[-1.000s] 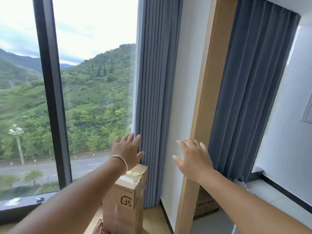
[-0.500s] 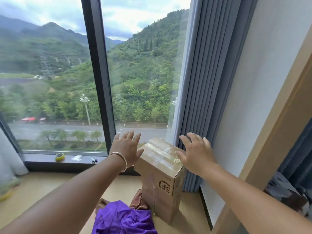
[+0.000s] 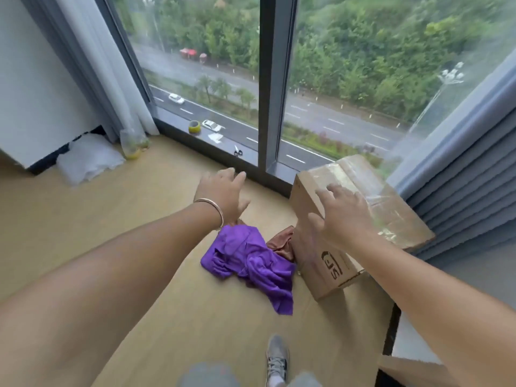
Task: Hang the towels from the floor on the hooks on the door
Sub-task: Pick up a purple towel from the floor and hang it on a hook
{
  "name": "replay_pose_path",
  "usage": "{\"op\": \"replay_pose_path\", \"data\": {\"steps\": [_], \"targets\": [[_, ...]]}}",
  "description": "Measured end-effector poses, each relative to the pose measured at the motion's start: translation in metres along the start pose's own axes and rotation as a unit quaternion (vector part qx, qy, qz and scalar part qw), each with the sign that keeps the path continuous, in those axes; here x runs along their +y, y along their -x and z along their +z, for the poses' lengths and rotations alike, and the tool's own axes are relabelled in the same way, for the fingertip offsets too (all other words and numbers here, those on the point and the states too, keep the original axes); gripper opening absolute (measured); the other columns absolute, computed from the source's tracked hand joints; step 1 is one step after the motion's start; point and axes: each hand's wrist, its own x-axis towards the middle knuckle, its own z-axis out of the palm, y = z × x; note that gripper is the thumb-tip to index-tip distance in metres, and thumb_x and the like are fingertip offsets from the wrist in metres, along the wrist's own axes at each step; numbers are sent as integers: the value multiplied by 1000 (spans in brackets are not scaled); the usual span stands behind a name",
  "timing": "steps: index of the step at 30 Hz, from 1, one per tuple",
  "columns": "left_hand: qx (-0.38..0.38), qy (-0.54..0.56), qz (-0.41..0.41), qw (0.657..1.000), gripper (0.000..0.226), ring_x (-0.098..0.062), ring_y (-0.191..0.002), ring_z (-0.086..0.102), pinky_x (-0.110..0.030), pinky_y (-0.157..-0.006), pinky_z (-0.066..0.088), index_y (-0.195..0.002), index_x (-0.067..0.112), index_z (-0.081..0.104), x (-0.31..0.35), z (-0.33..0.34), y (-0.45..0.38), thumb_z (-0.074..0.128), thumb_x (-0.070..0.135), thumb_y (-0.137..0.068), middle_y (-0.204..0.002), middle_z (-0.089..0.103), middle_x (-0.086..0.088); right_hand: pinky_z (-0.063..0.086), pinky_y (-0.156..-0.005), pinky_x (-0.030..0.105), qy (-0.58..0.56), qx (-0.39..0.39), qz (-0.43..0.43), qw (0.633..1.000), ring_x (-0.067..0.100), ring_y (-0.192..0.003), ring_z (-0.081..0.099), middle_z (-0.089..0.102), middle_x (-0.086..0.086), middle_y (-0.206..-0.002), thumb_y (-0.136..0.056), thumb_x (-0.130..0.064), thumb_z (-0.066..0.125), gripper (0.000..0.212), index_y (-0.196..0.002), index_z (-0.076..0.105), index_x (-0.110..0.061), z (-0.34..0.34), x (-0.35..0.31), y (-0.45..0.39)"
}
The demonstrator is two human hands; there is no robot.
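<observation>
We had both arms out, left hand (image 3: pixel 223 195) spread, gripping nothing, right hand (image 3: pixel 344 216) loose, grip empty, purple towel (image 3: pixel 248 263) crumpled on the floor (image 3: pixel 111 219), brown towel (image 3: pixel 283 243) at its two o'clock, touching the cardboard box (image 3: pixel 329 269).

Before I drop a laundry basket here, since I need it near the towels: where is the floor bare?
Bare floor lies left of the purple towel, and also between it and the shoe. It is crowded where the brown towel meets the cardboard box.
</observation>
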Motion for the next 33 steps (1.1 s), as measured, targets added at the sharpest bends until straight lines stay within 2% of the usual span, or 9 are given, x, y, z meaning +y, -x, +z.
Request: {"op": "replay_pose_path", "data": {"steps": [5, 11, 15, 19, 28, 31, 33], "targets": [[-89, 11, -42, 995, 61, -25, -125, 44, -40, -96, 35, -140, 22, 34, -4, 103, -14, 42, 56, -90, -139, 44, -4, 27, -108, 44, -3, -77, -52, 996, 25, -128, 38, 42, 3, -140, -90, -48, 51, 50, -134, 43, -27, 97, 8, -49], [-193, 33, -89, 977, 62, -24, -124, 44, -40, -99, 33, -143, 23, 28, -5, 254, -18, 38, 56, -92, -138, 43, -3, 30, -107, 44, 13, -160, -97, 982, 23, -125, 43, 47, 1, -135, -88, -49, 52, 51, -132, 47, -24, 236, 2, -82], [-226, 77, -99, 966, 61, -21, -127, 41, -40, -99, 32, -142, 23, 31, 8, 364, -11, 39, 56, -91, -138, 42, -1, 25, -111, 45, 7, -214, -107, 971, 23, -130, 39, 42, 1, -140, -90, -49, 50, 54, -137, 42, -24, 342, -10, -97], [-239, 116, -92, 960, 53, -20, -123, 46, -39, -96, 37, -137, 25, 40, 20, 471, 1, 43, 52, -92, -130, 50, 3, 33, -102, 42, 8, -231, -134, 964, 24, -119, 47, 49, 2, -127, -88, -49, 53, 48, -127, 48, -22, 448, -24, -97], [-242, 118, 41, 962, 49, -20, -123, 45, -36, -98, 36, -135, 24, 42, 64, 707, 9, 48, 47, -92, -131, 50, 3, 36, -99, 39, 34, -304, -102, 947, 23, -113, 49, 53, 1, -116, -90, -46, 54, 41, -120, 53, -19, 680, 1, -63], [-215, 107, 155, 958, 52, -23, -133, 36, -39, -105, 32, -139, 22, 42, 86, 768, -3, 52, 41, -91, -140, 45, 0, 37, -96, 38, 45, -318, -77, 944, 24, -108, 49, 52, 1, -109, -89, -44, 56, 37, -113, 55, -16, 743, 20, -53], [-158, 129, 233, 951, 44, -25, -134, 39, -41, -107, 33, -133, 19, 54, 106, 801, -13, 57, 29, -90, -139, 51, -2, 36, -98, 39, 55, -320, -62, 944, 23, -110, 47, 52, 2, -109, -88, -45, 57, 38, -111, 55, -15, 782, 31, -49]]}}
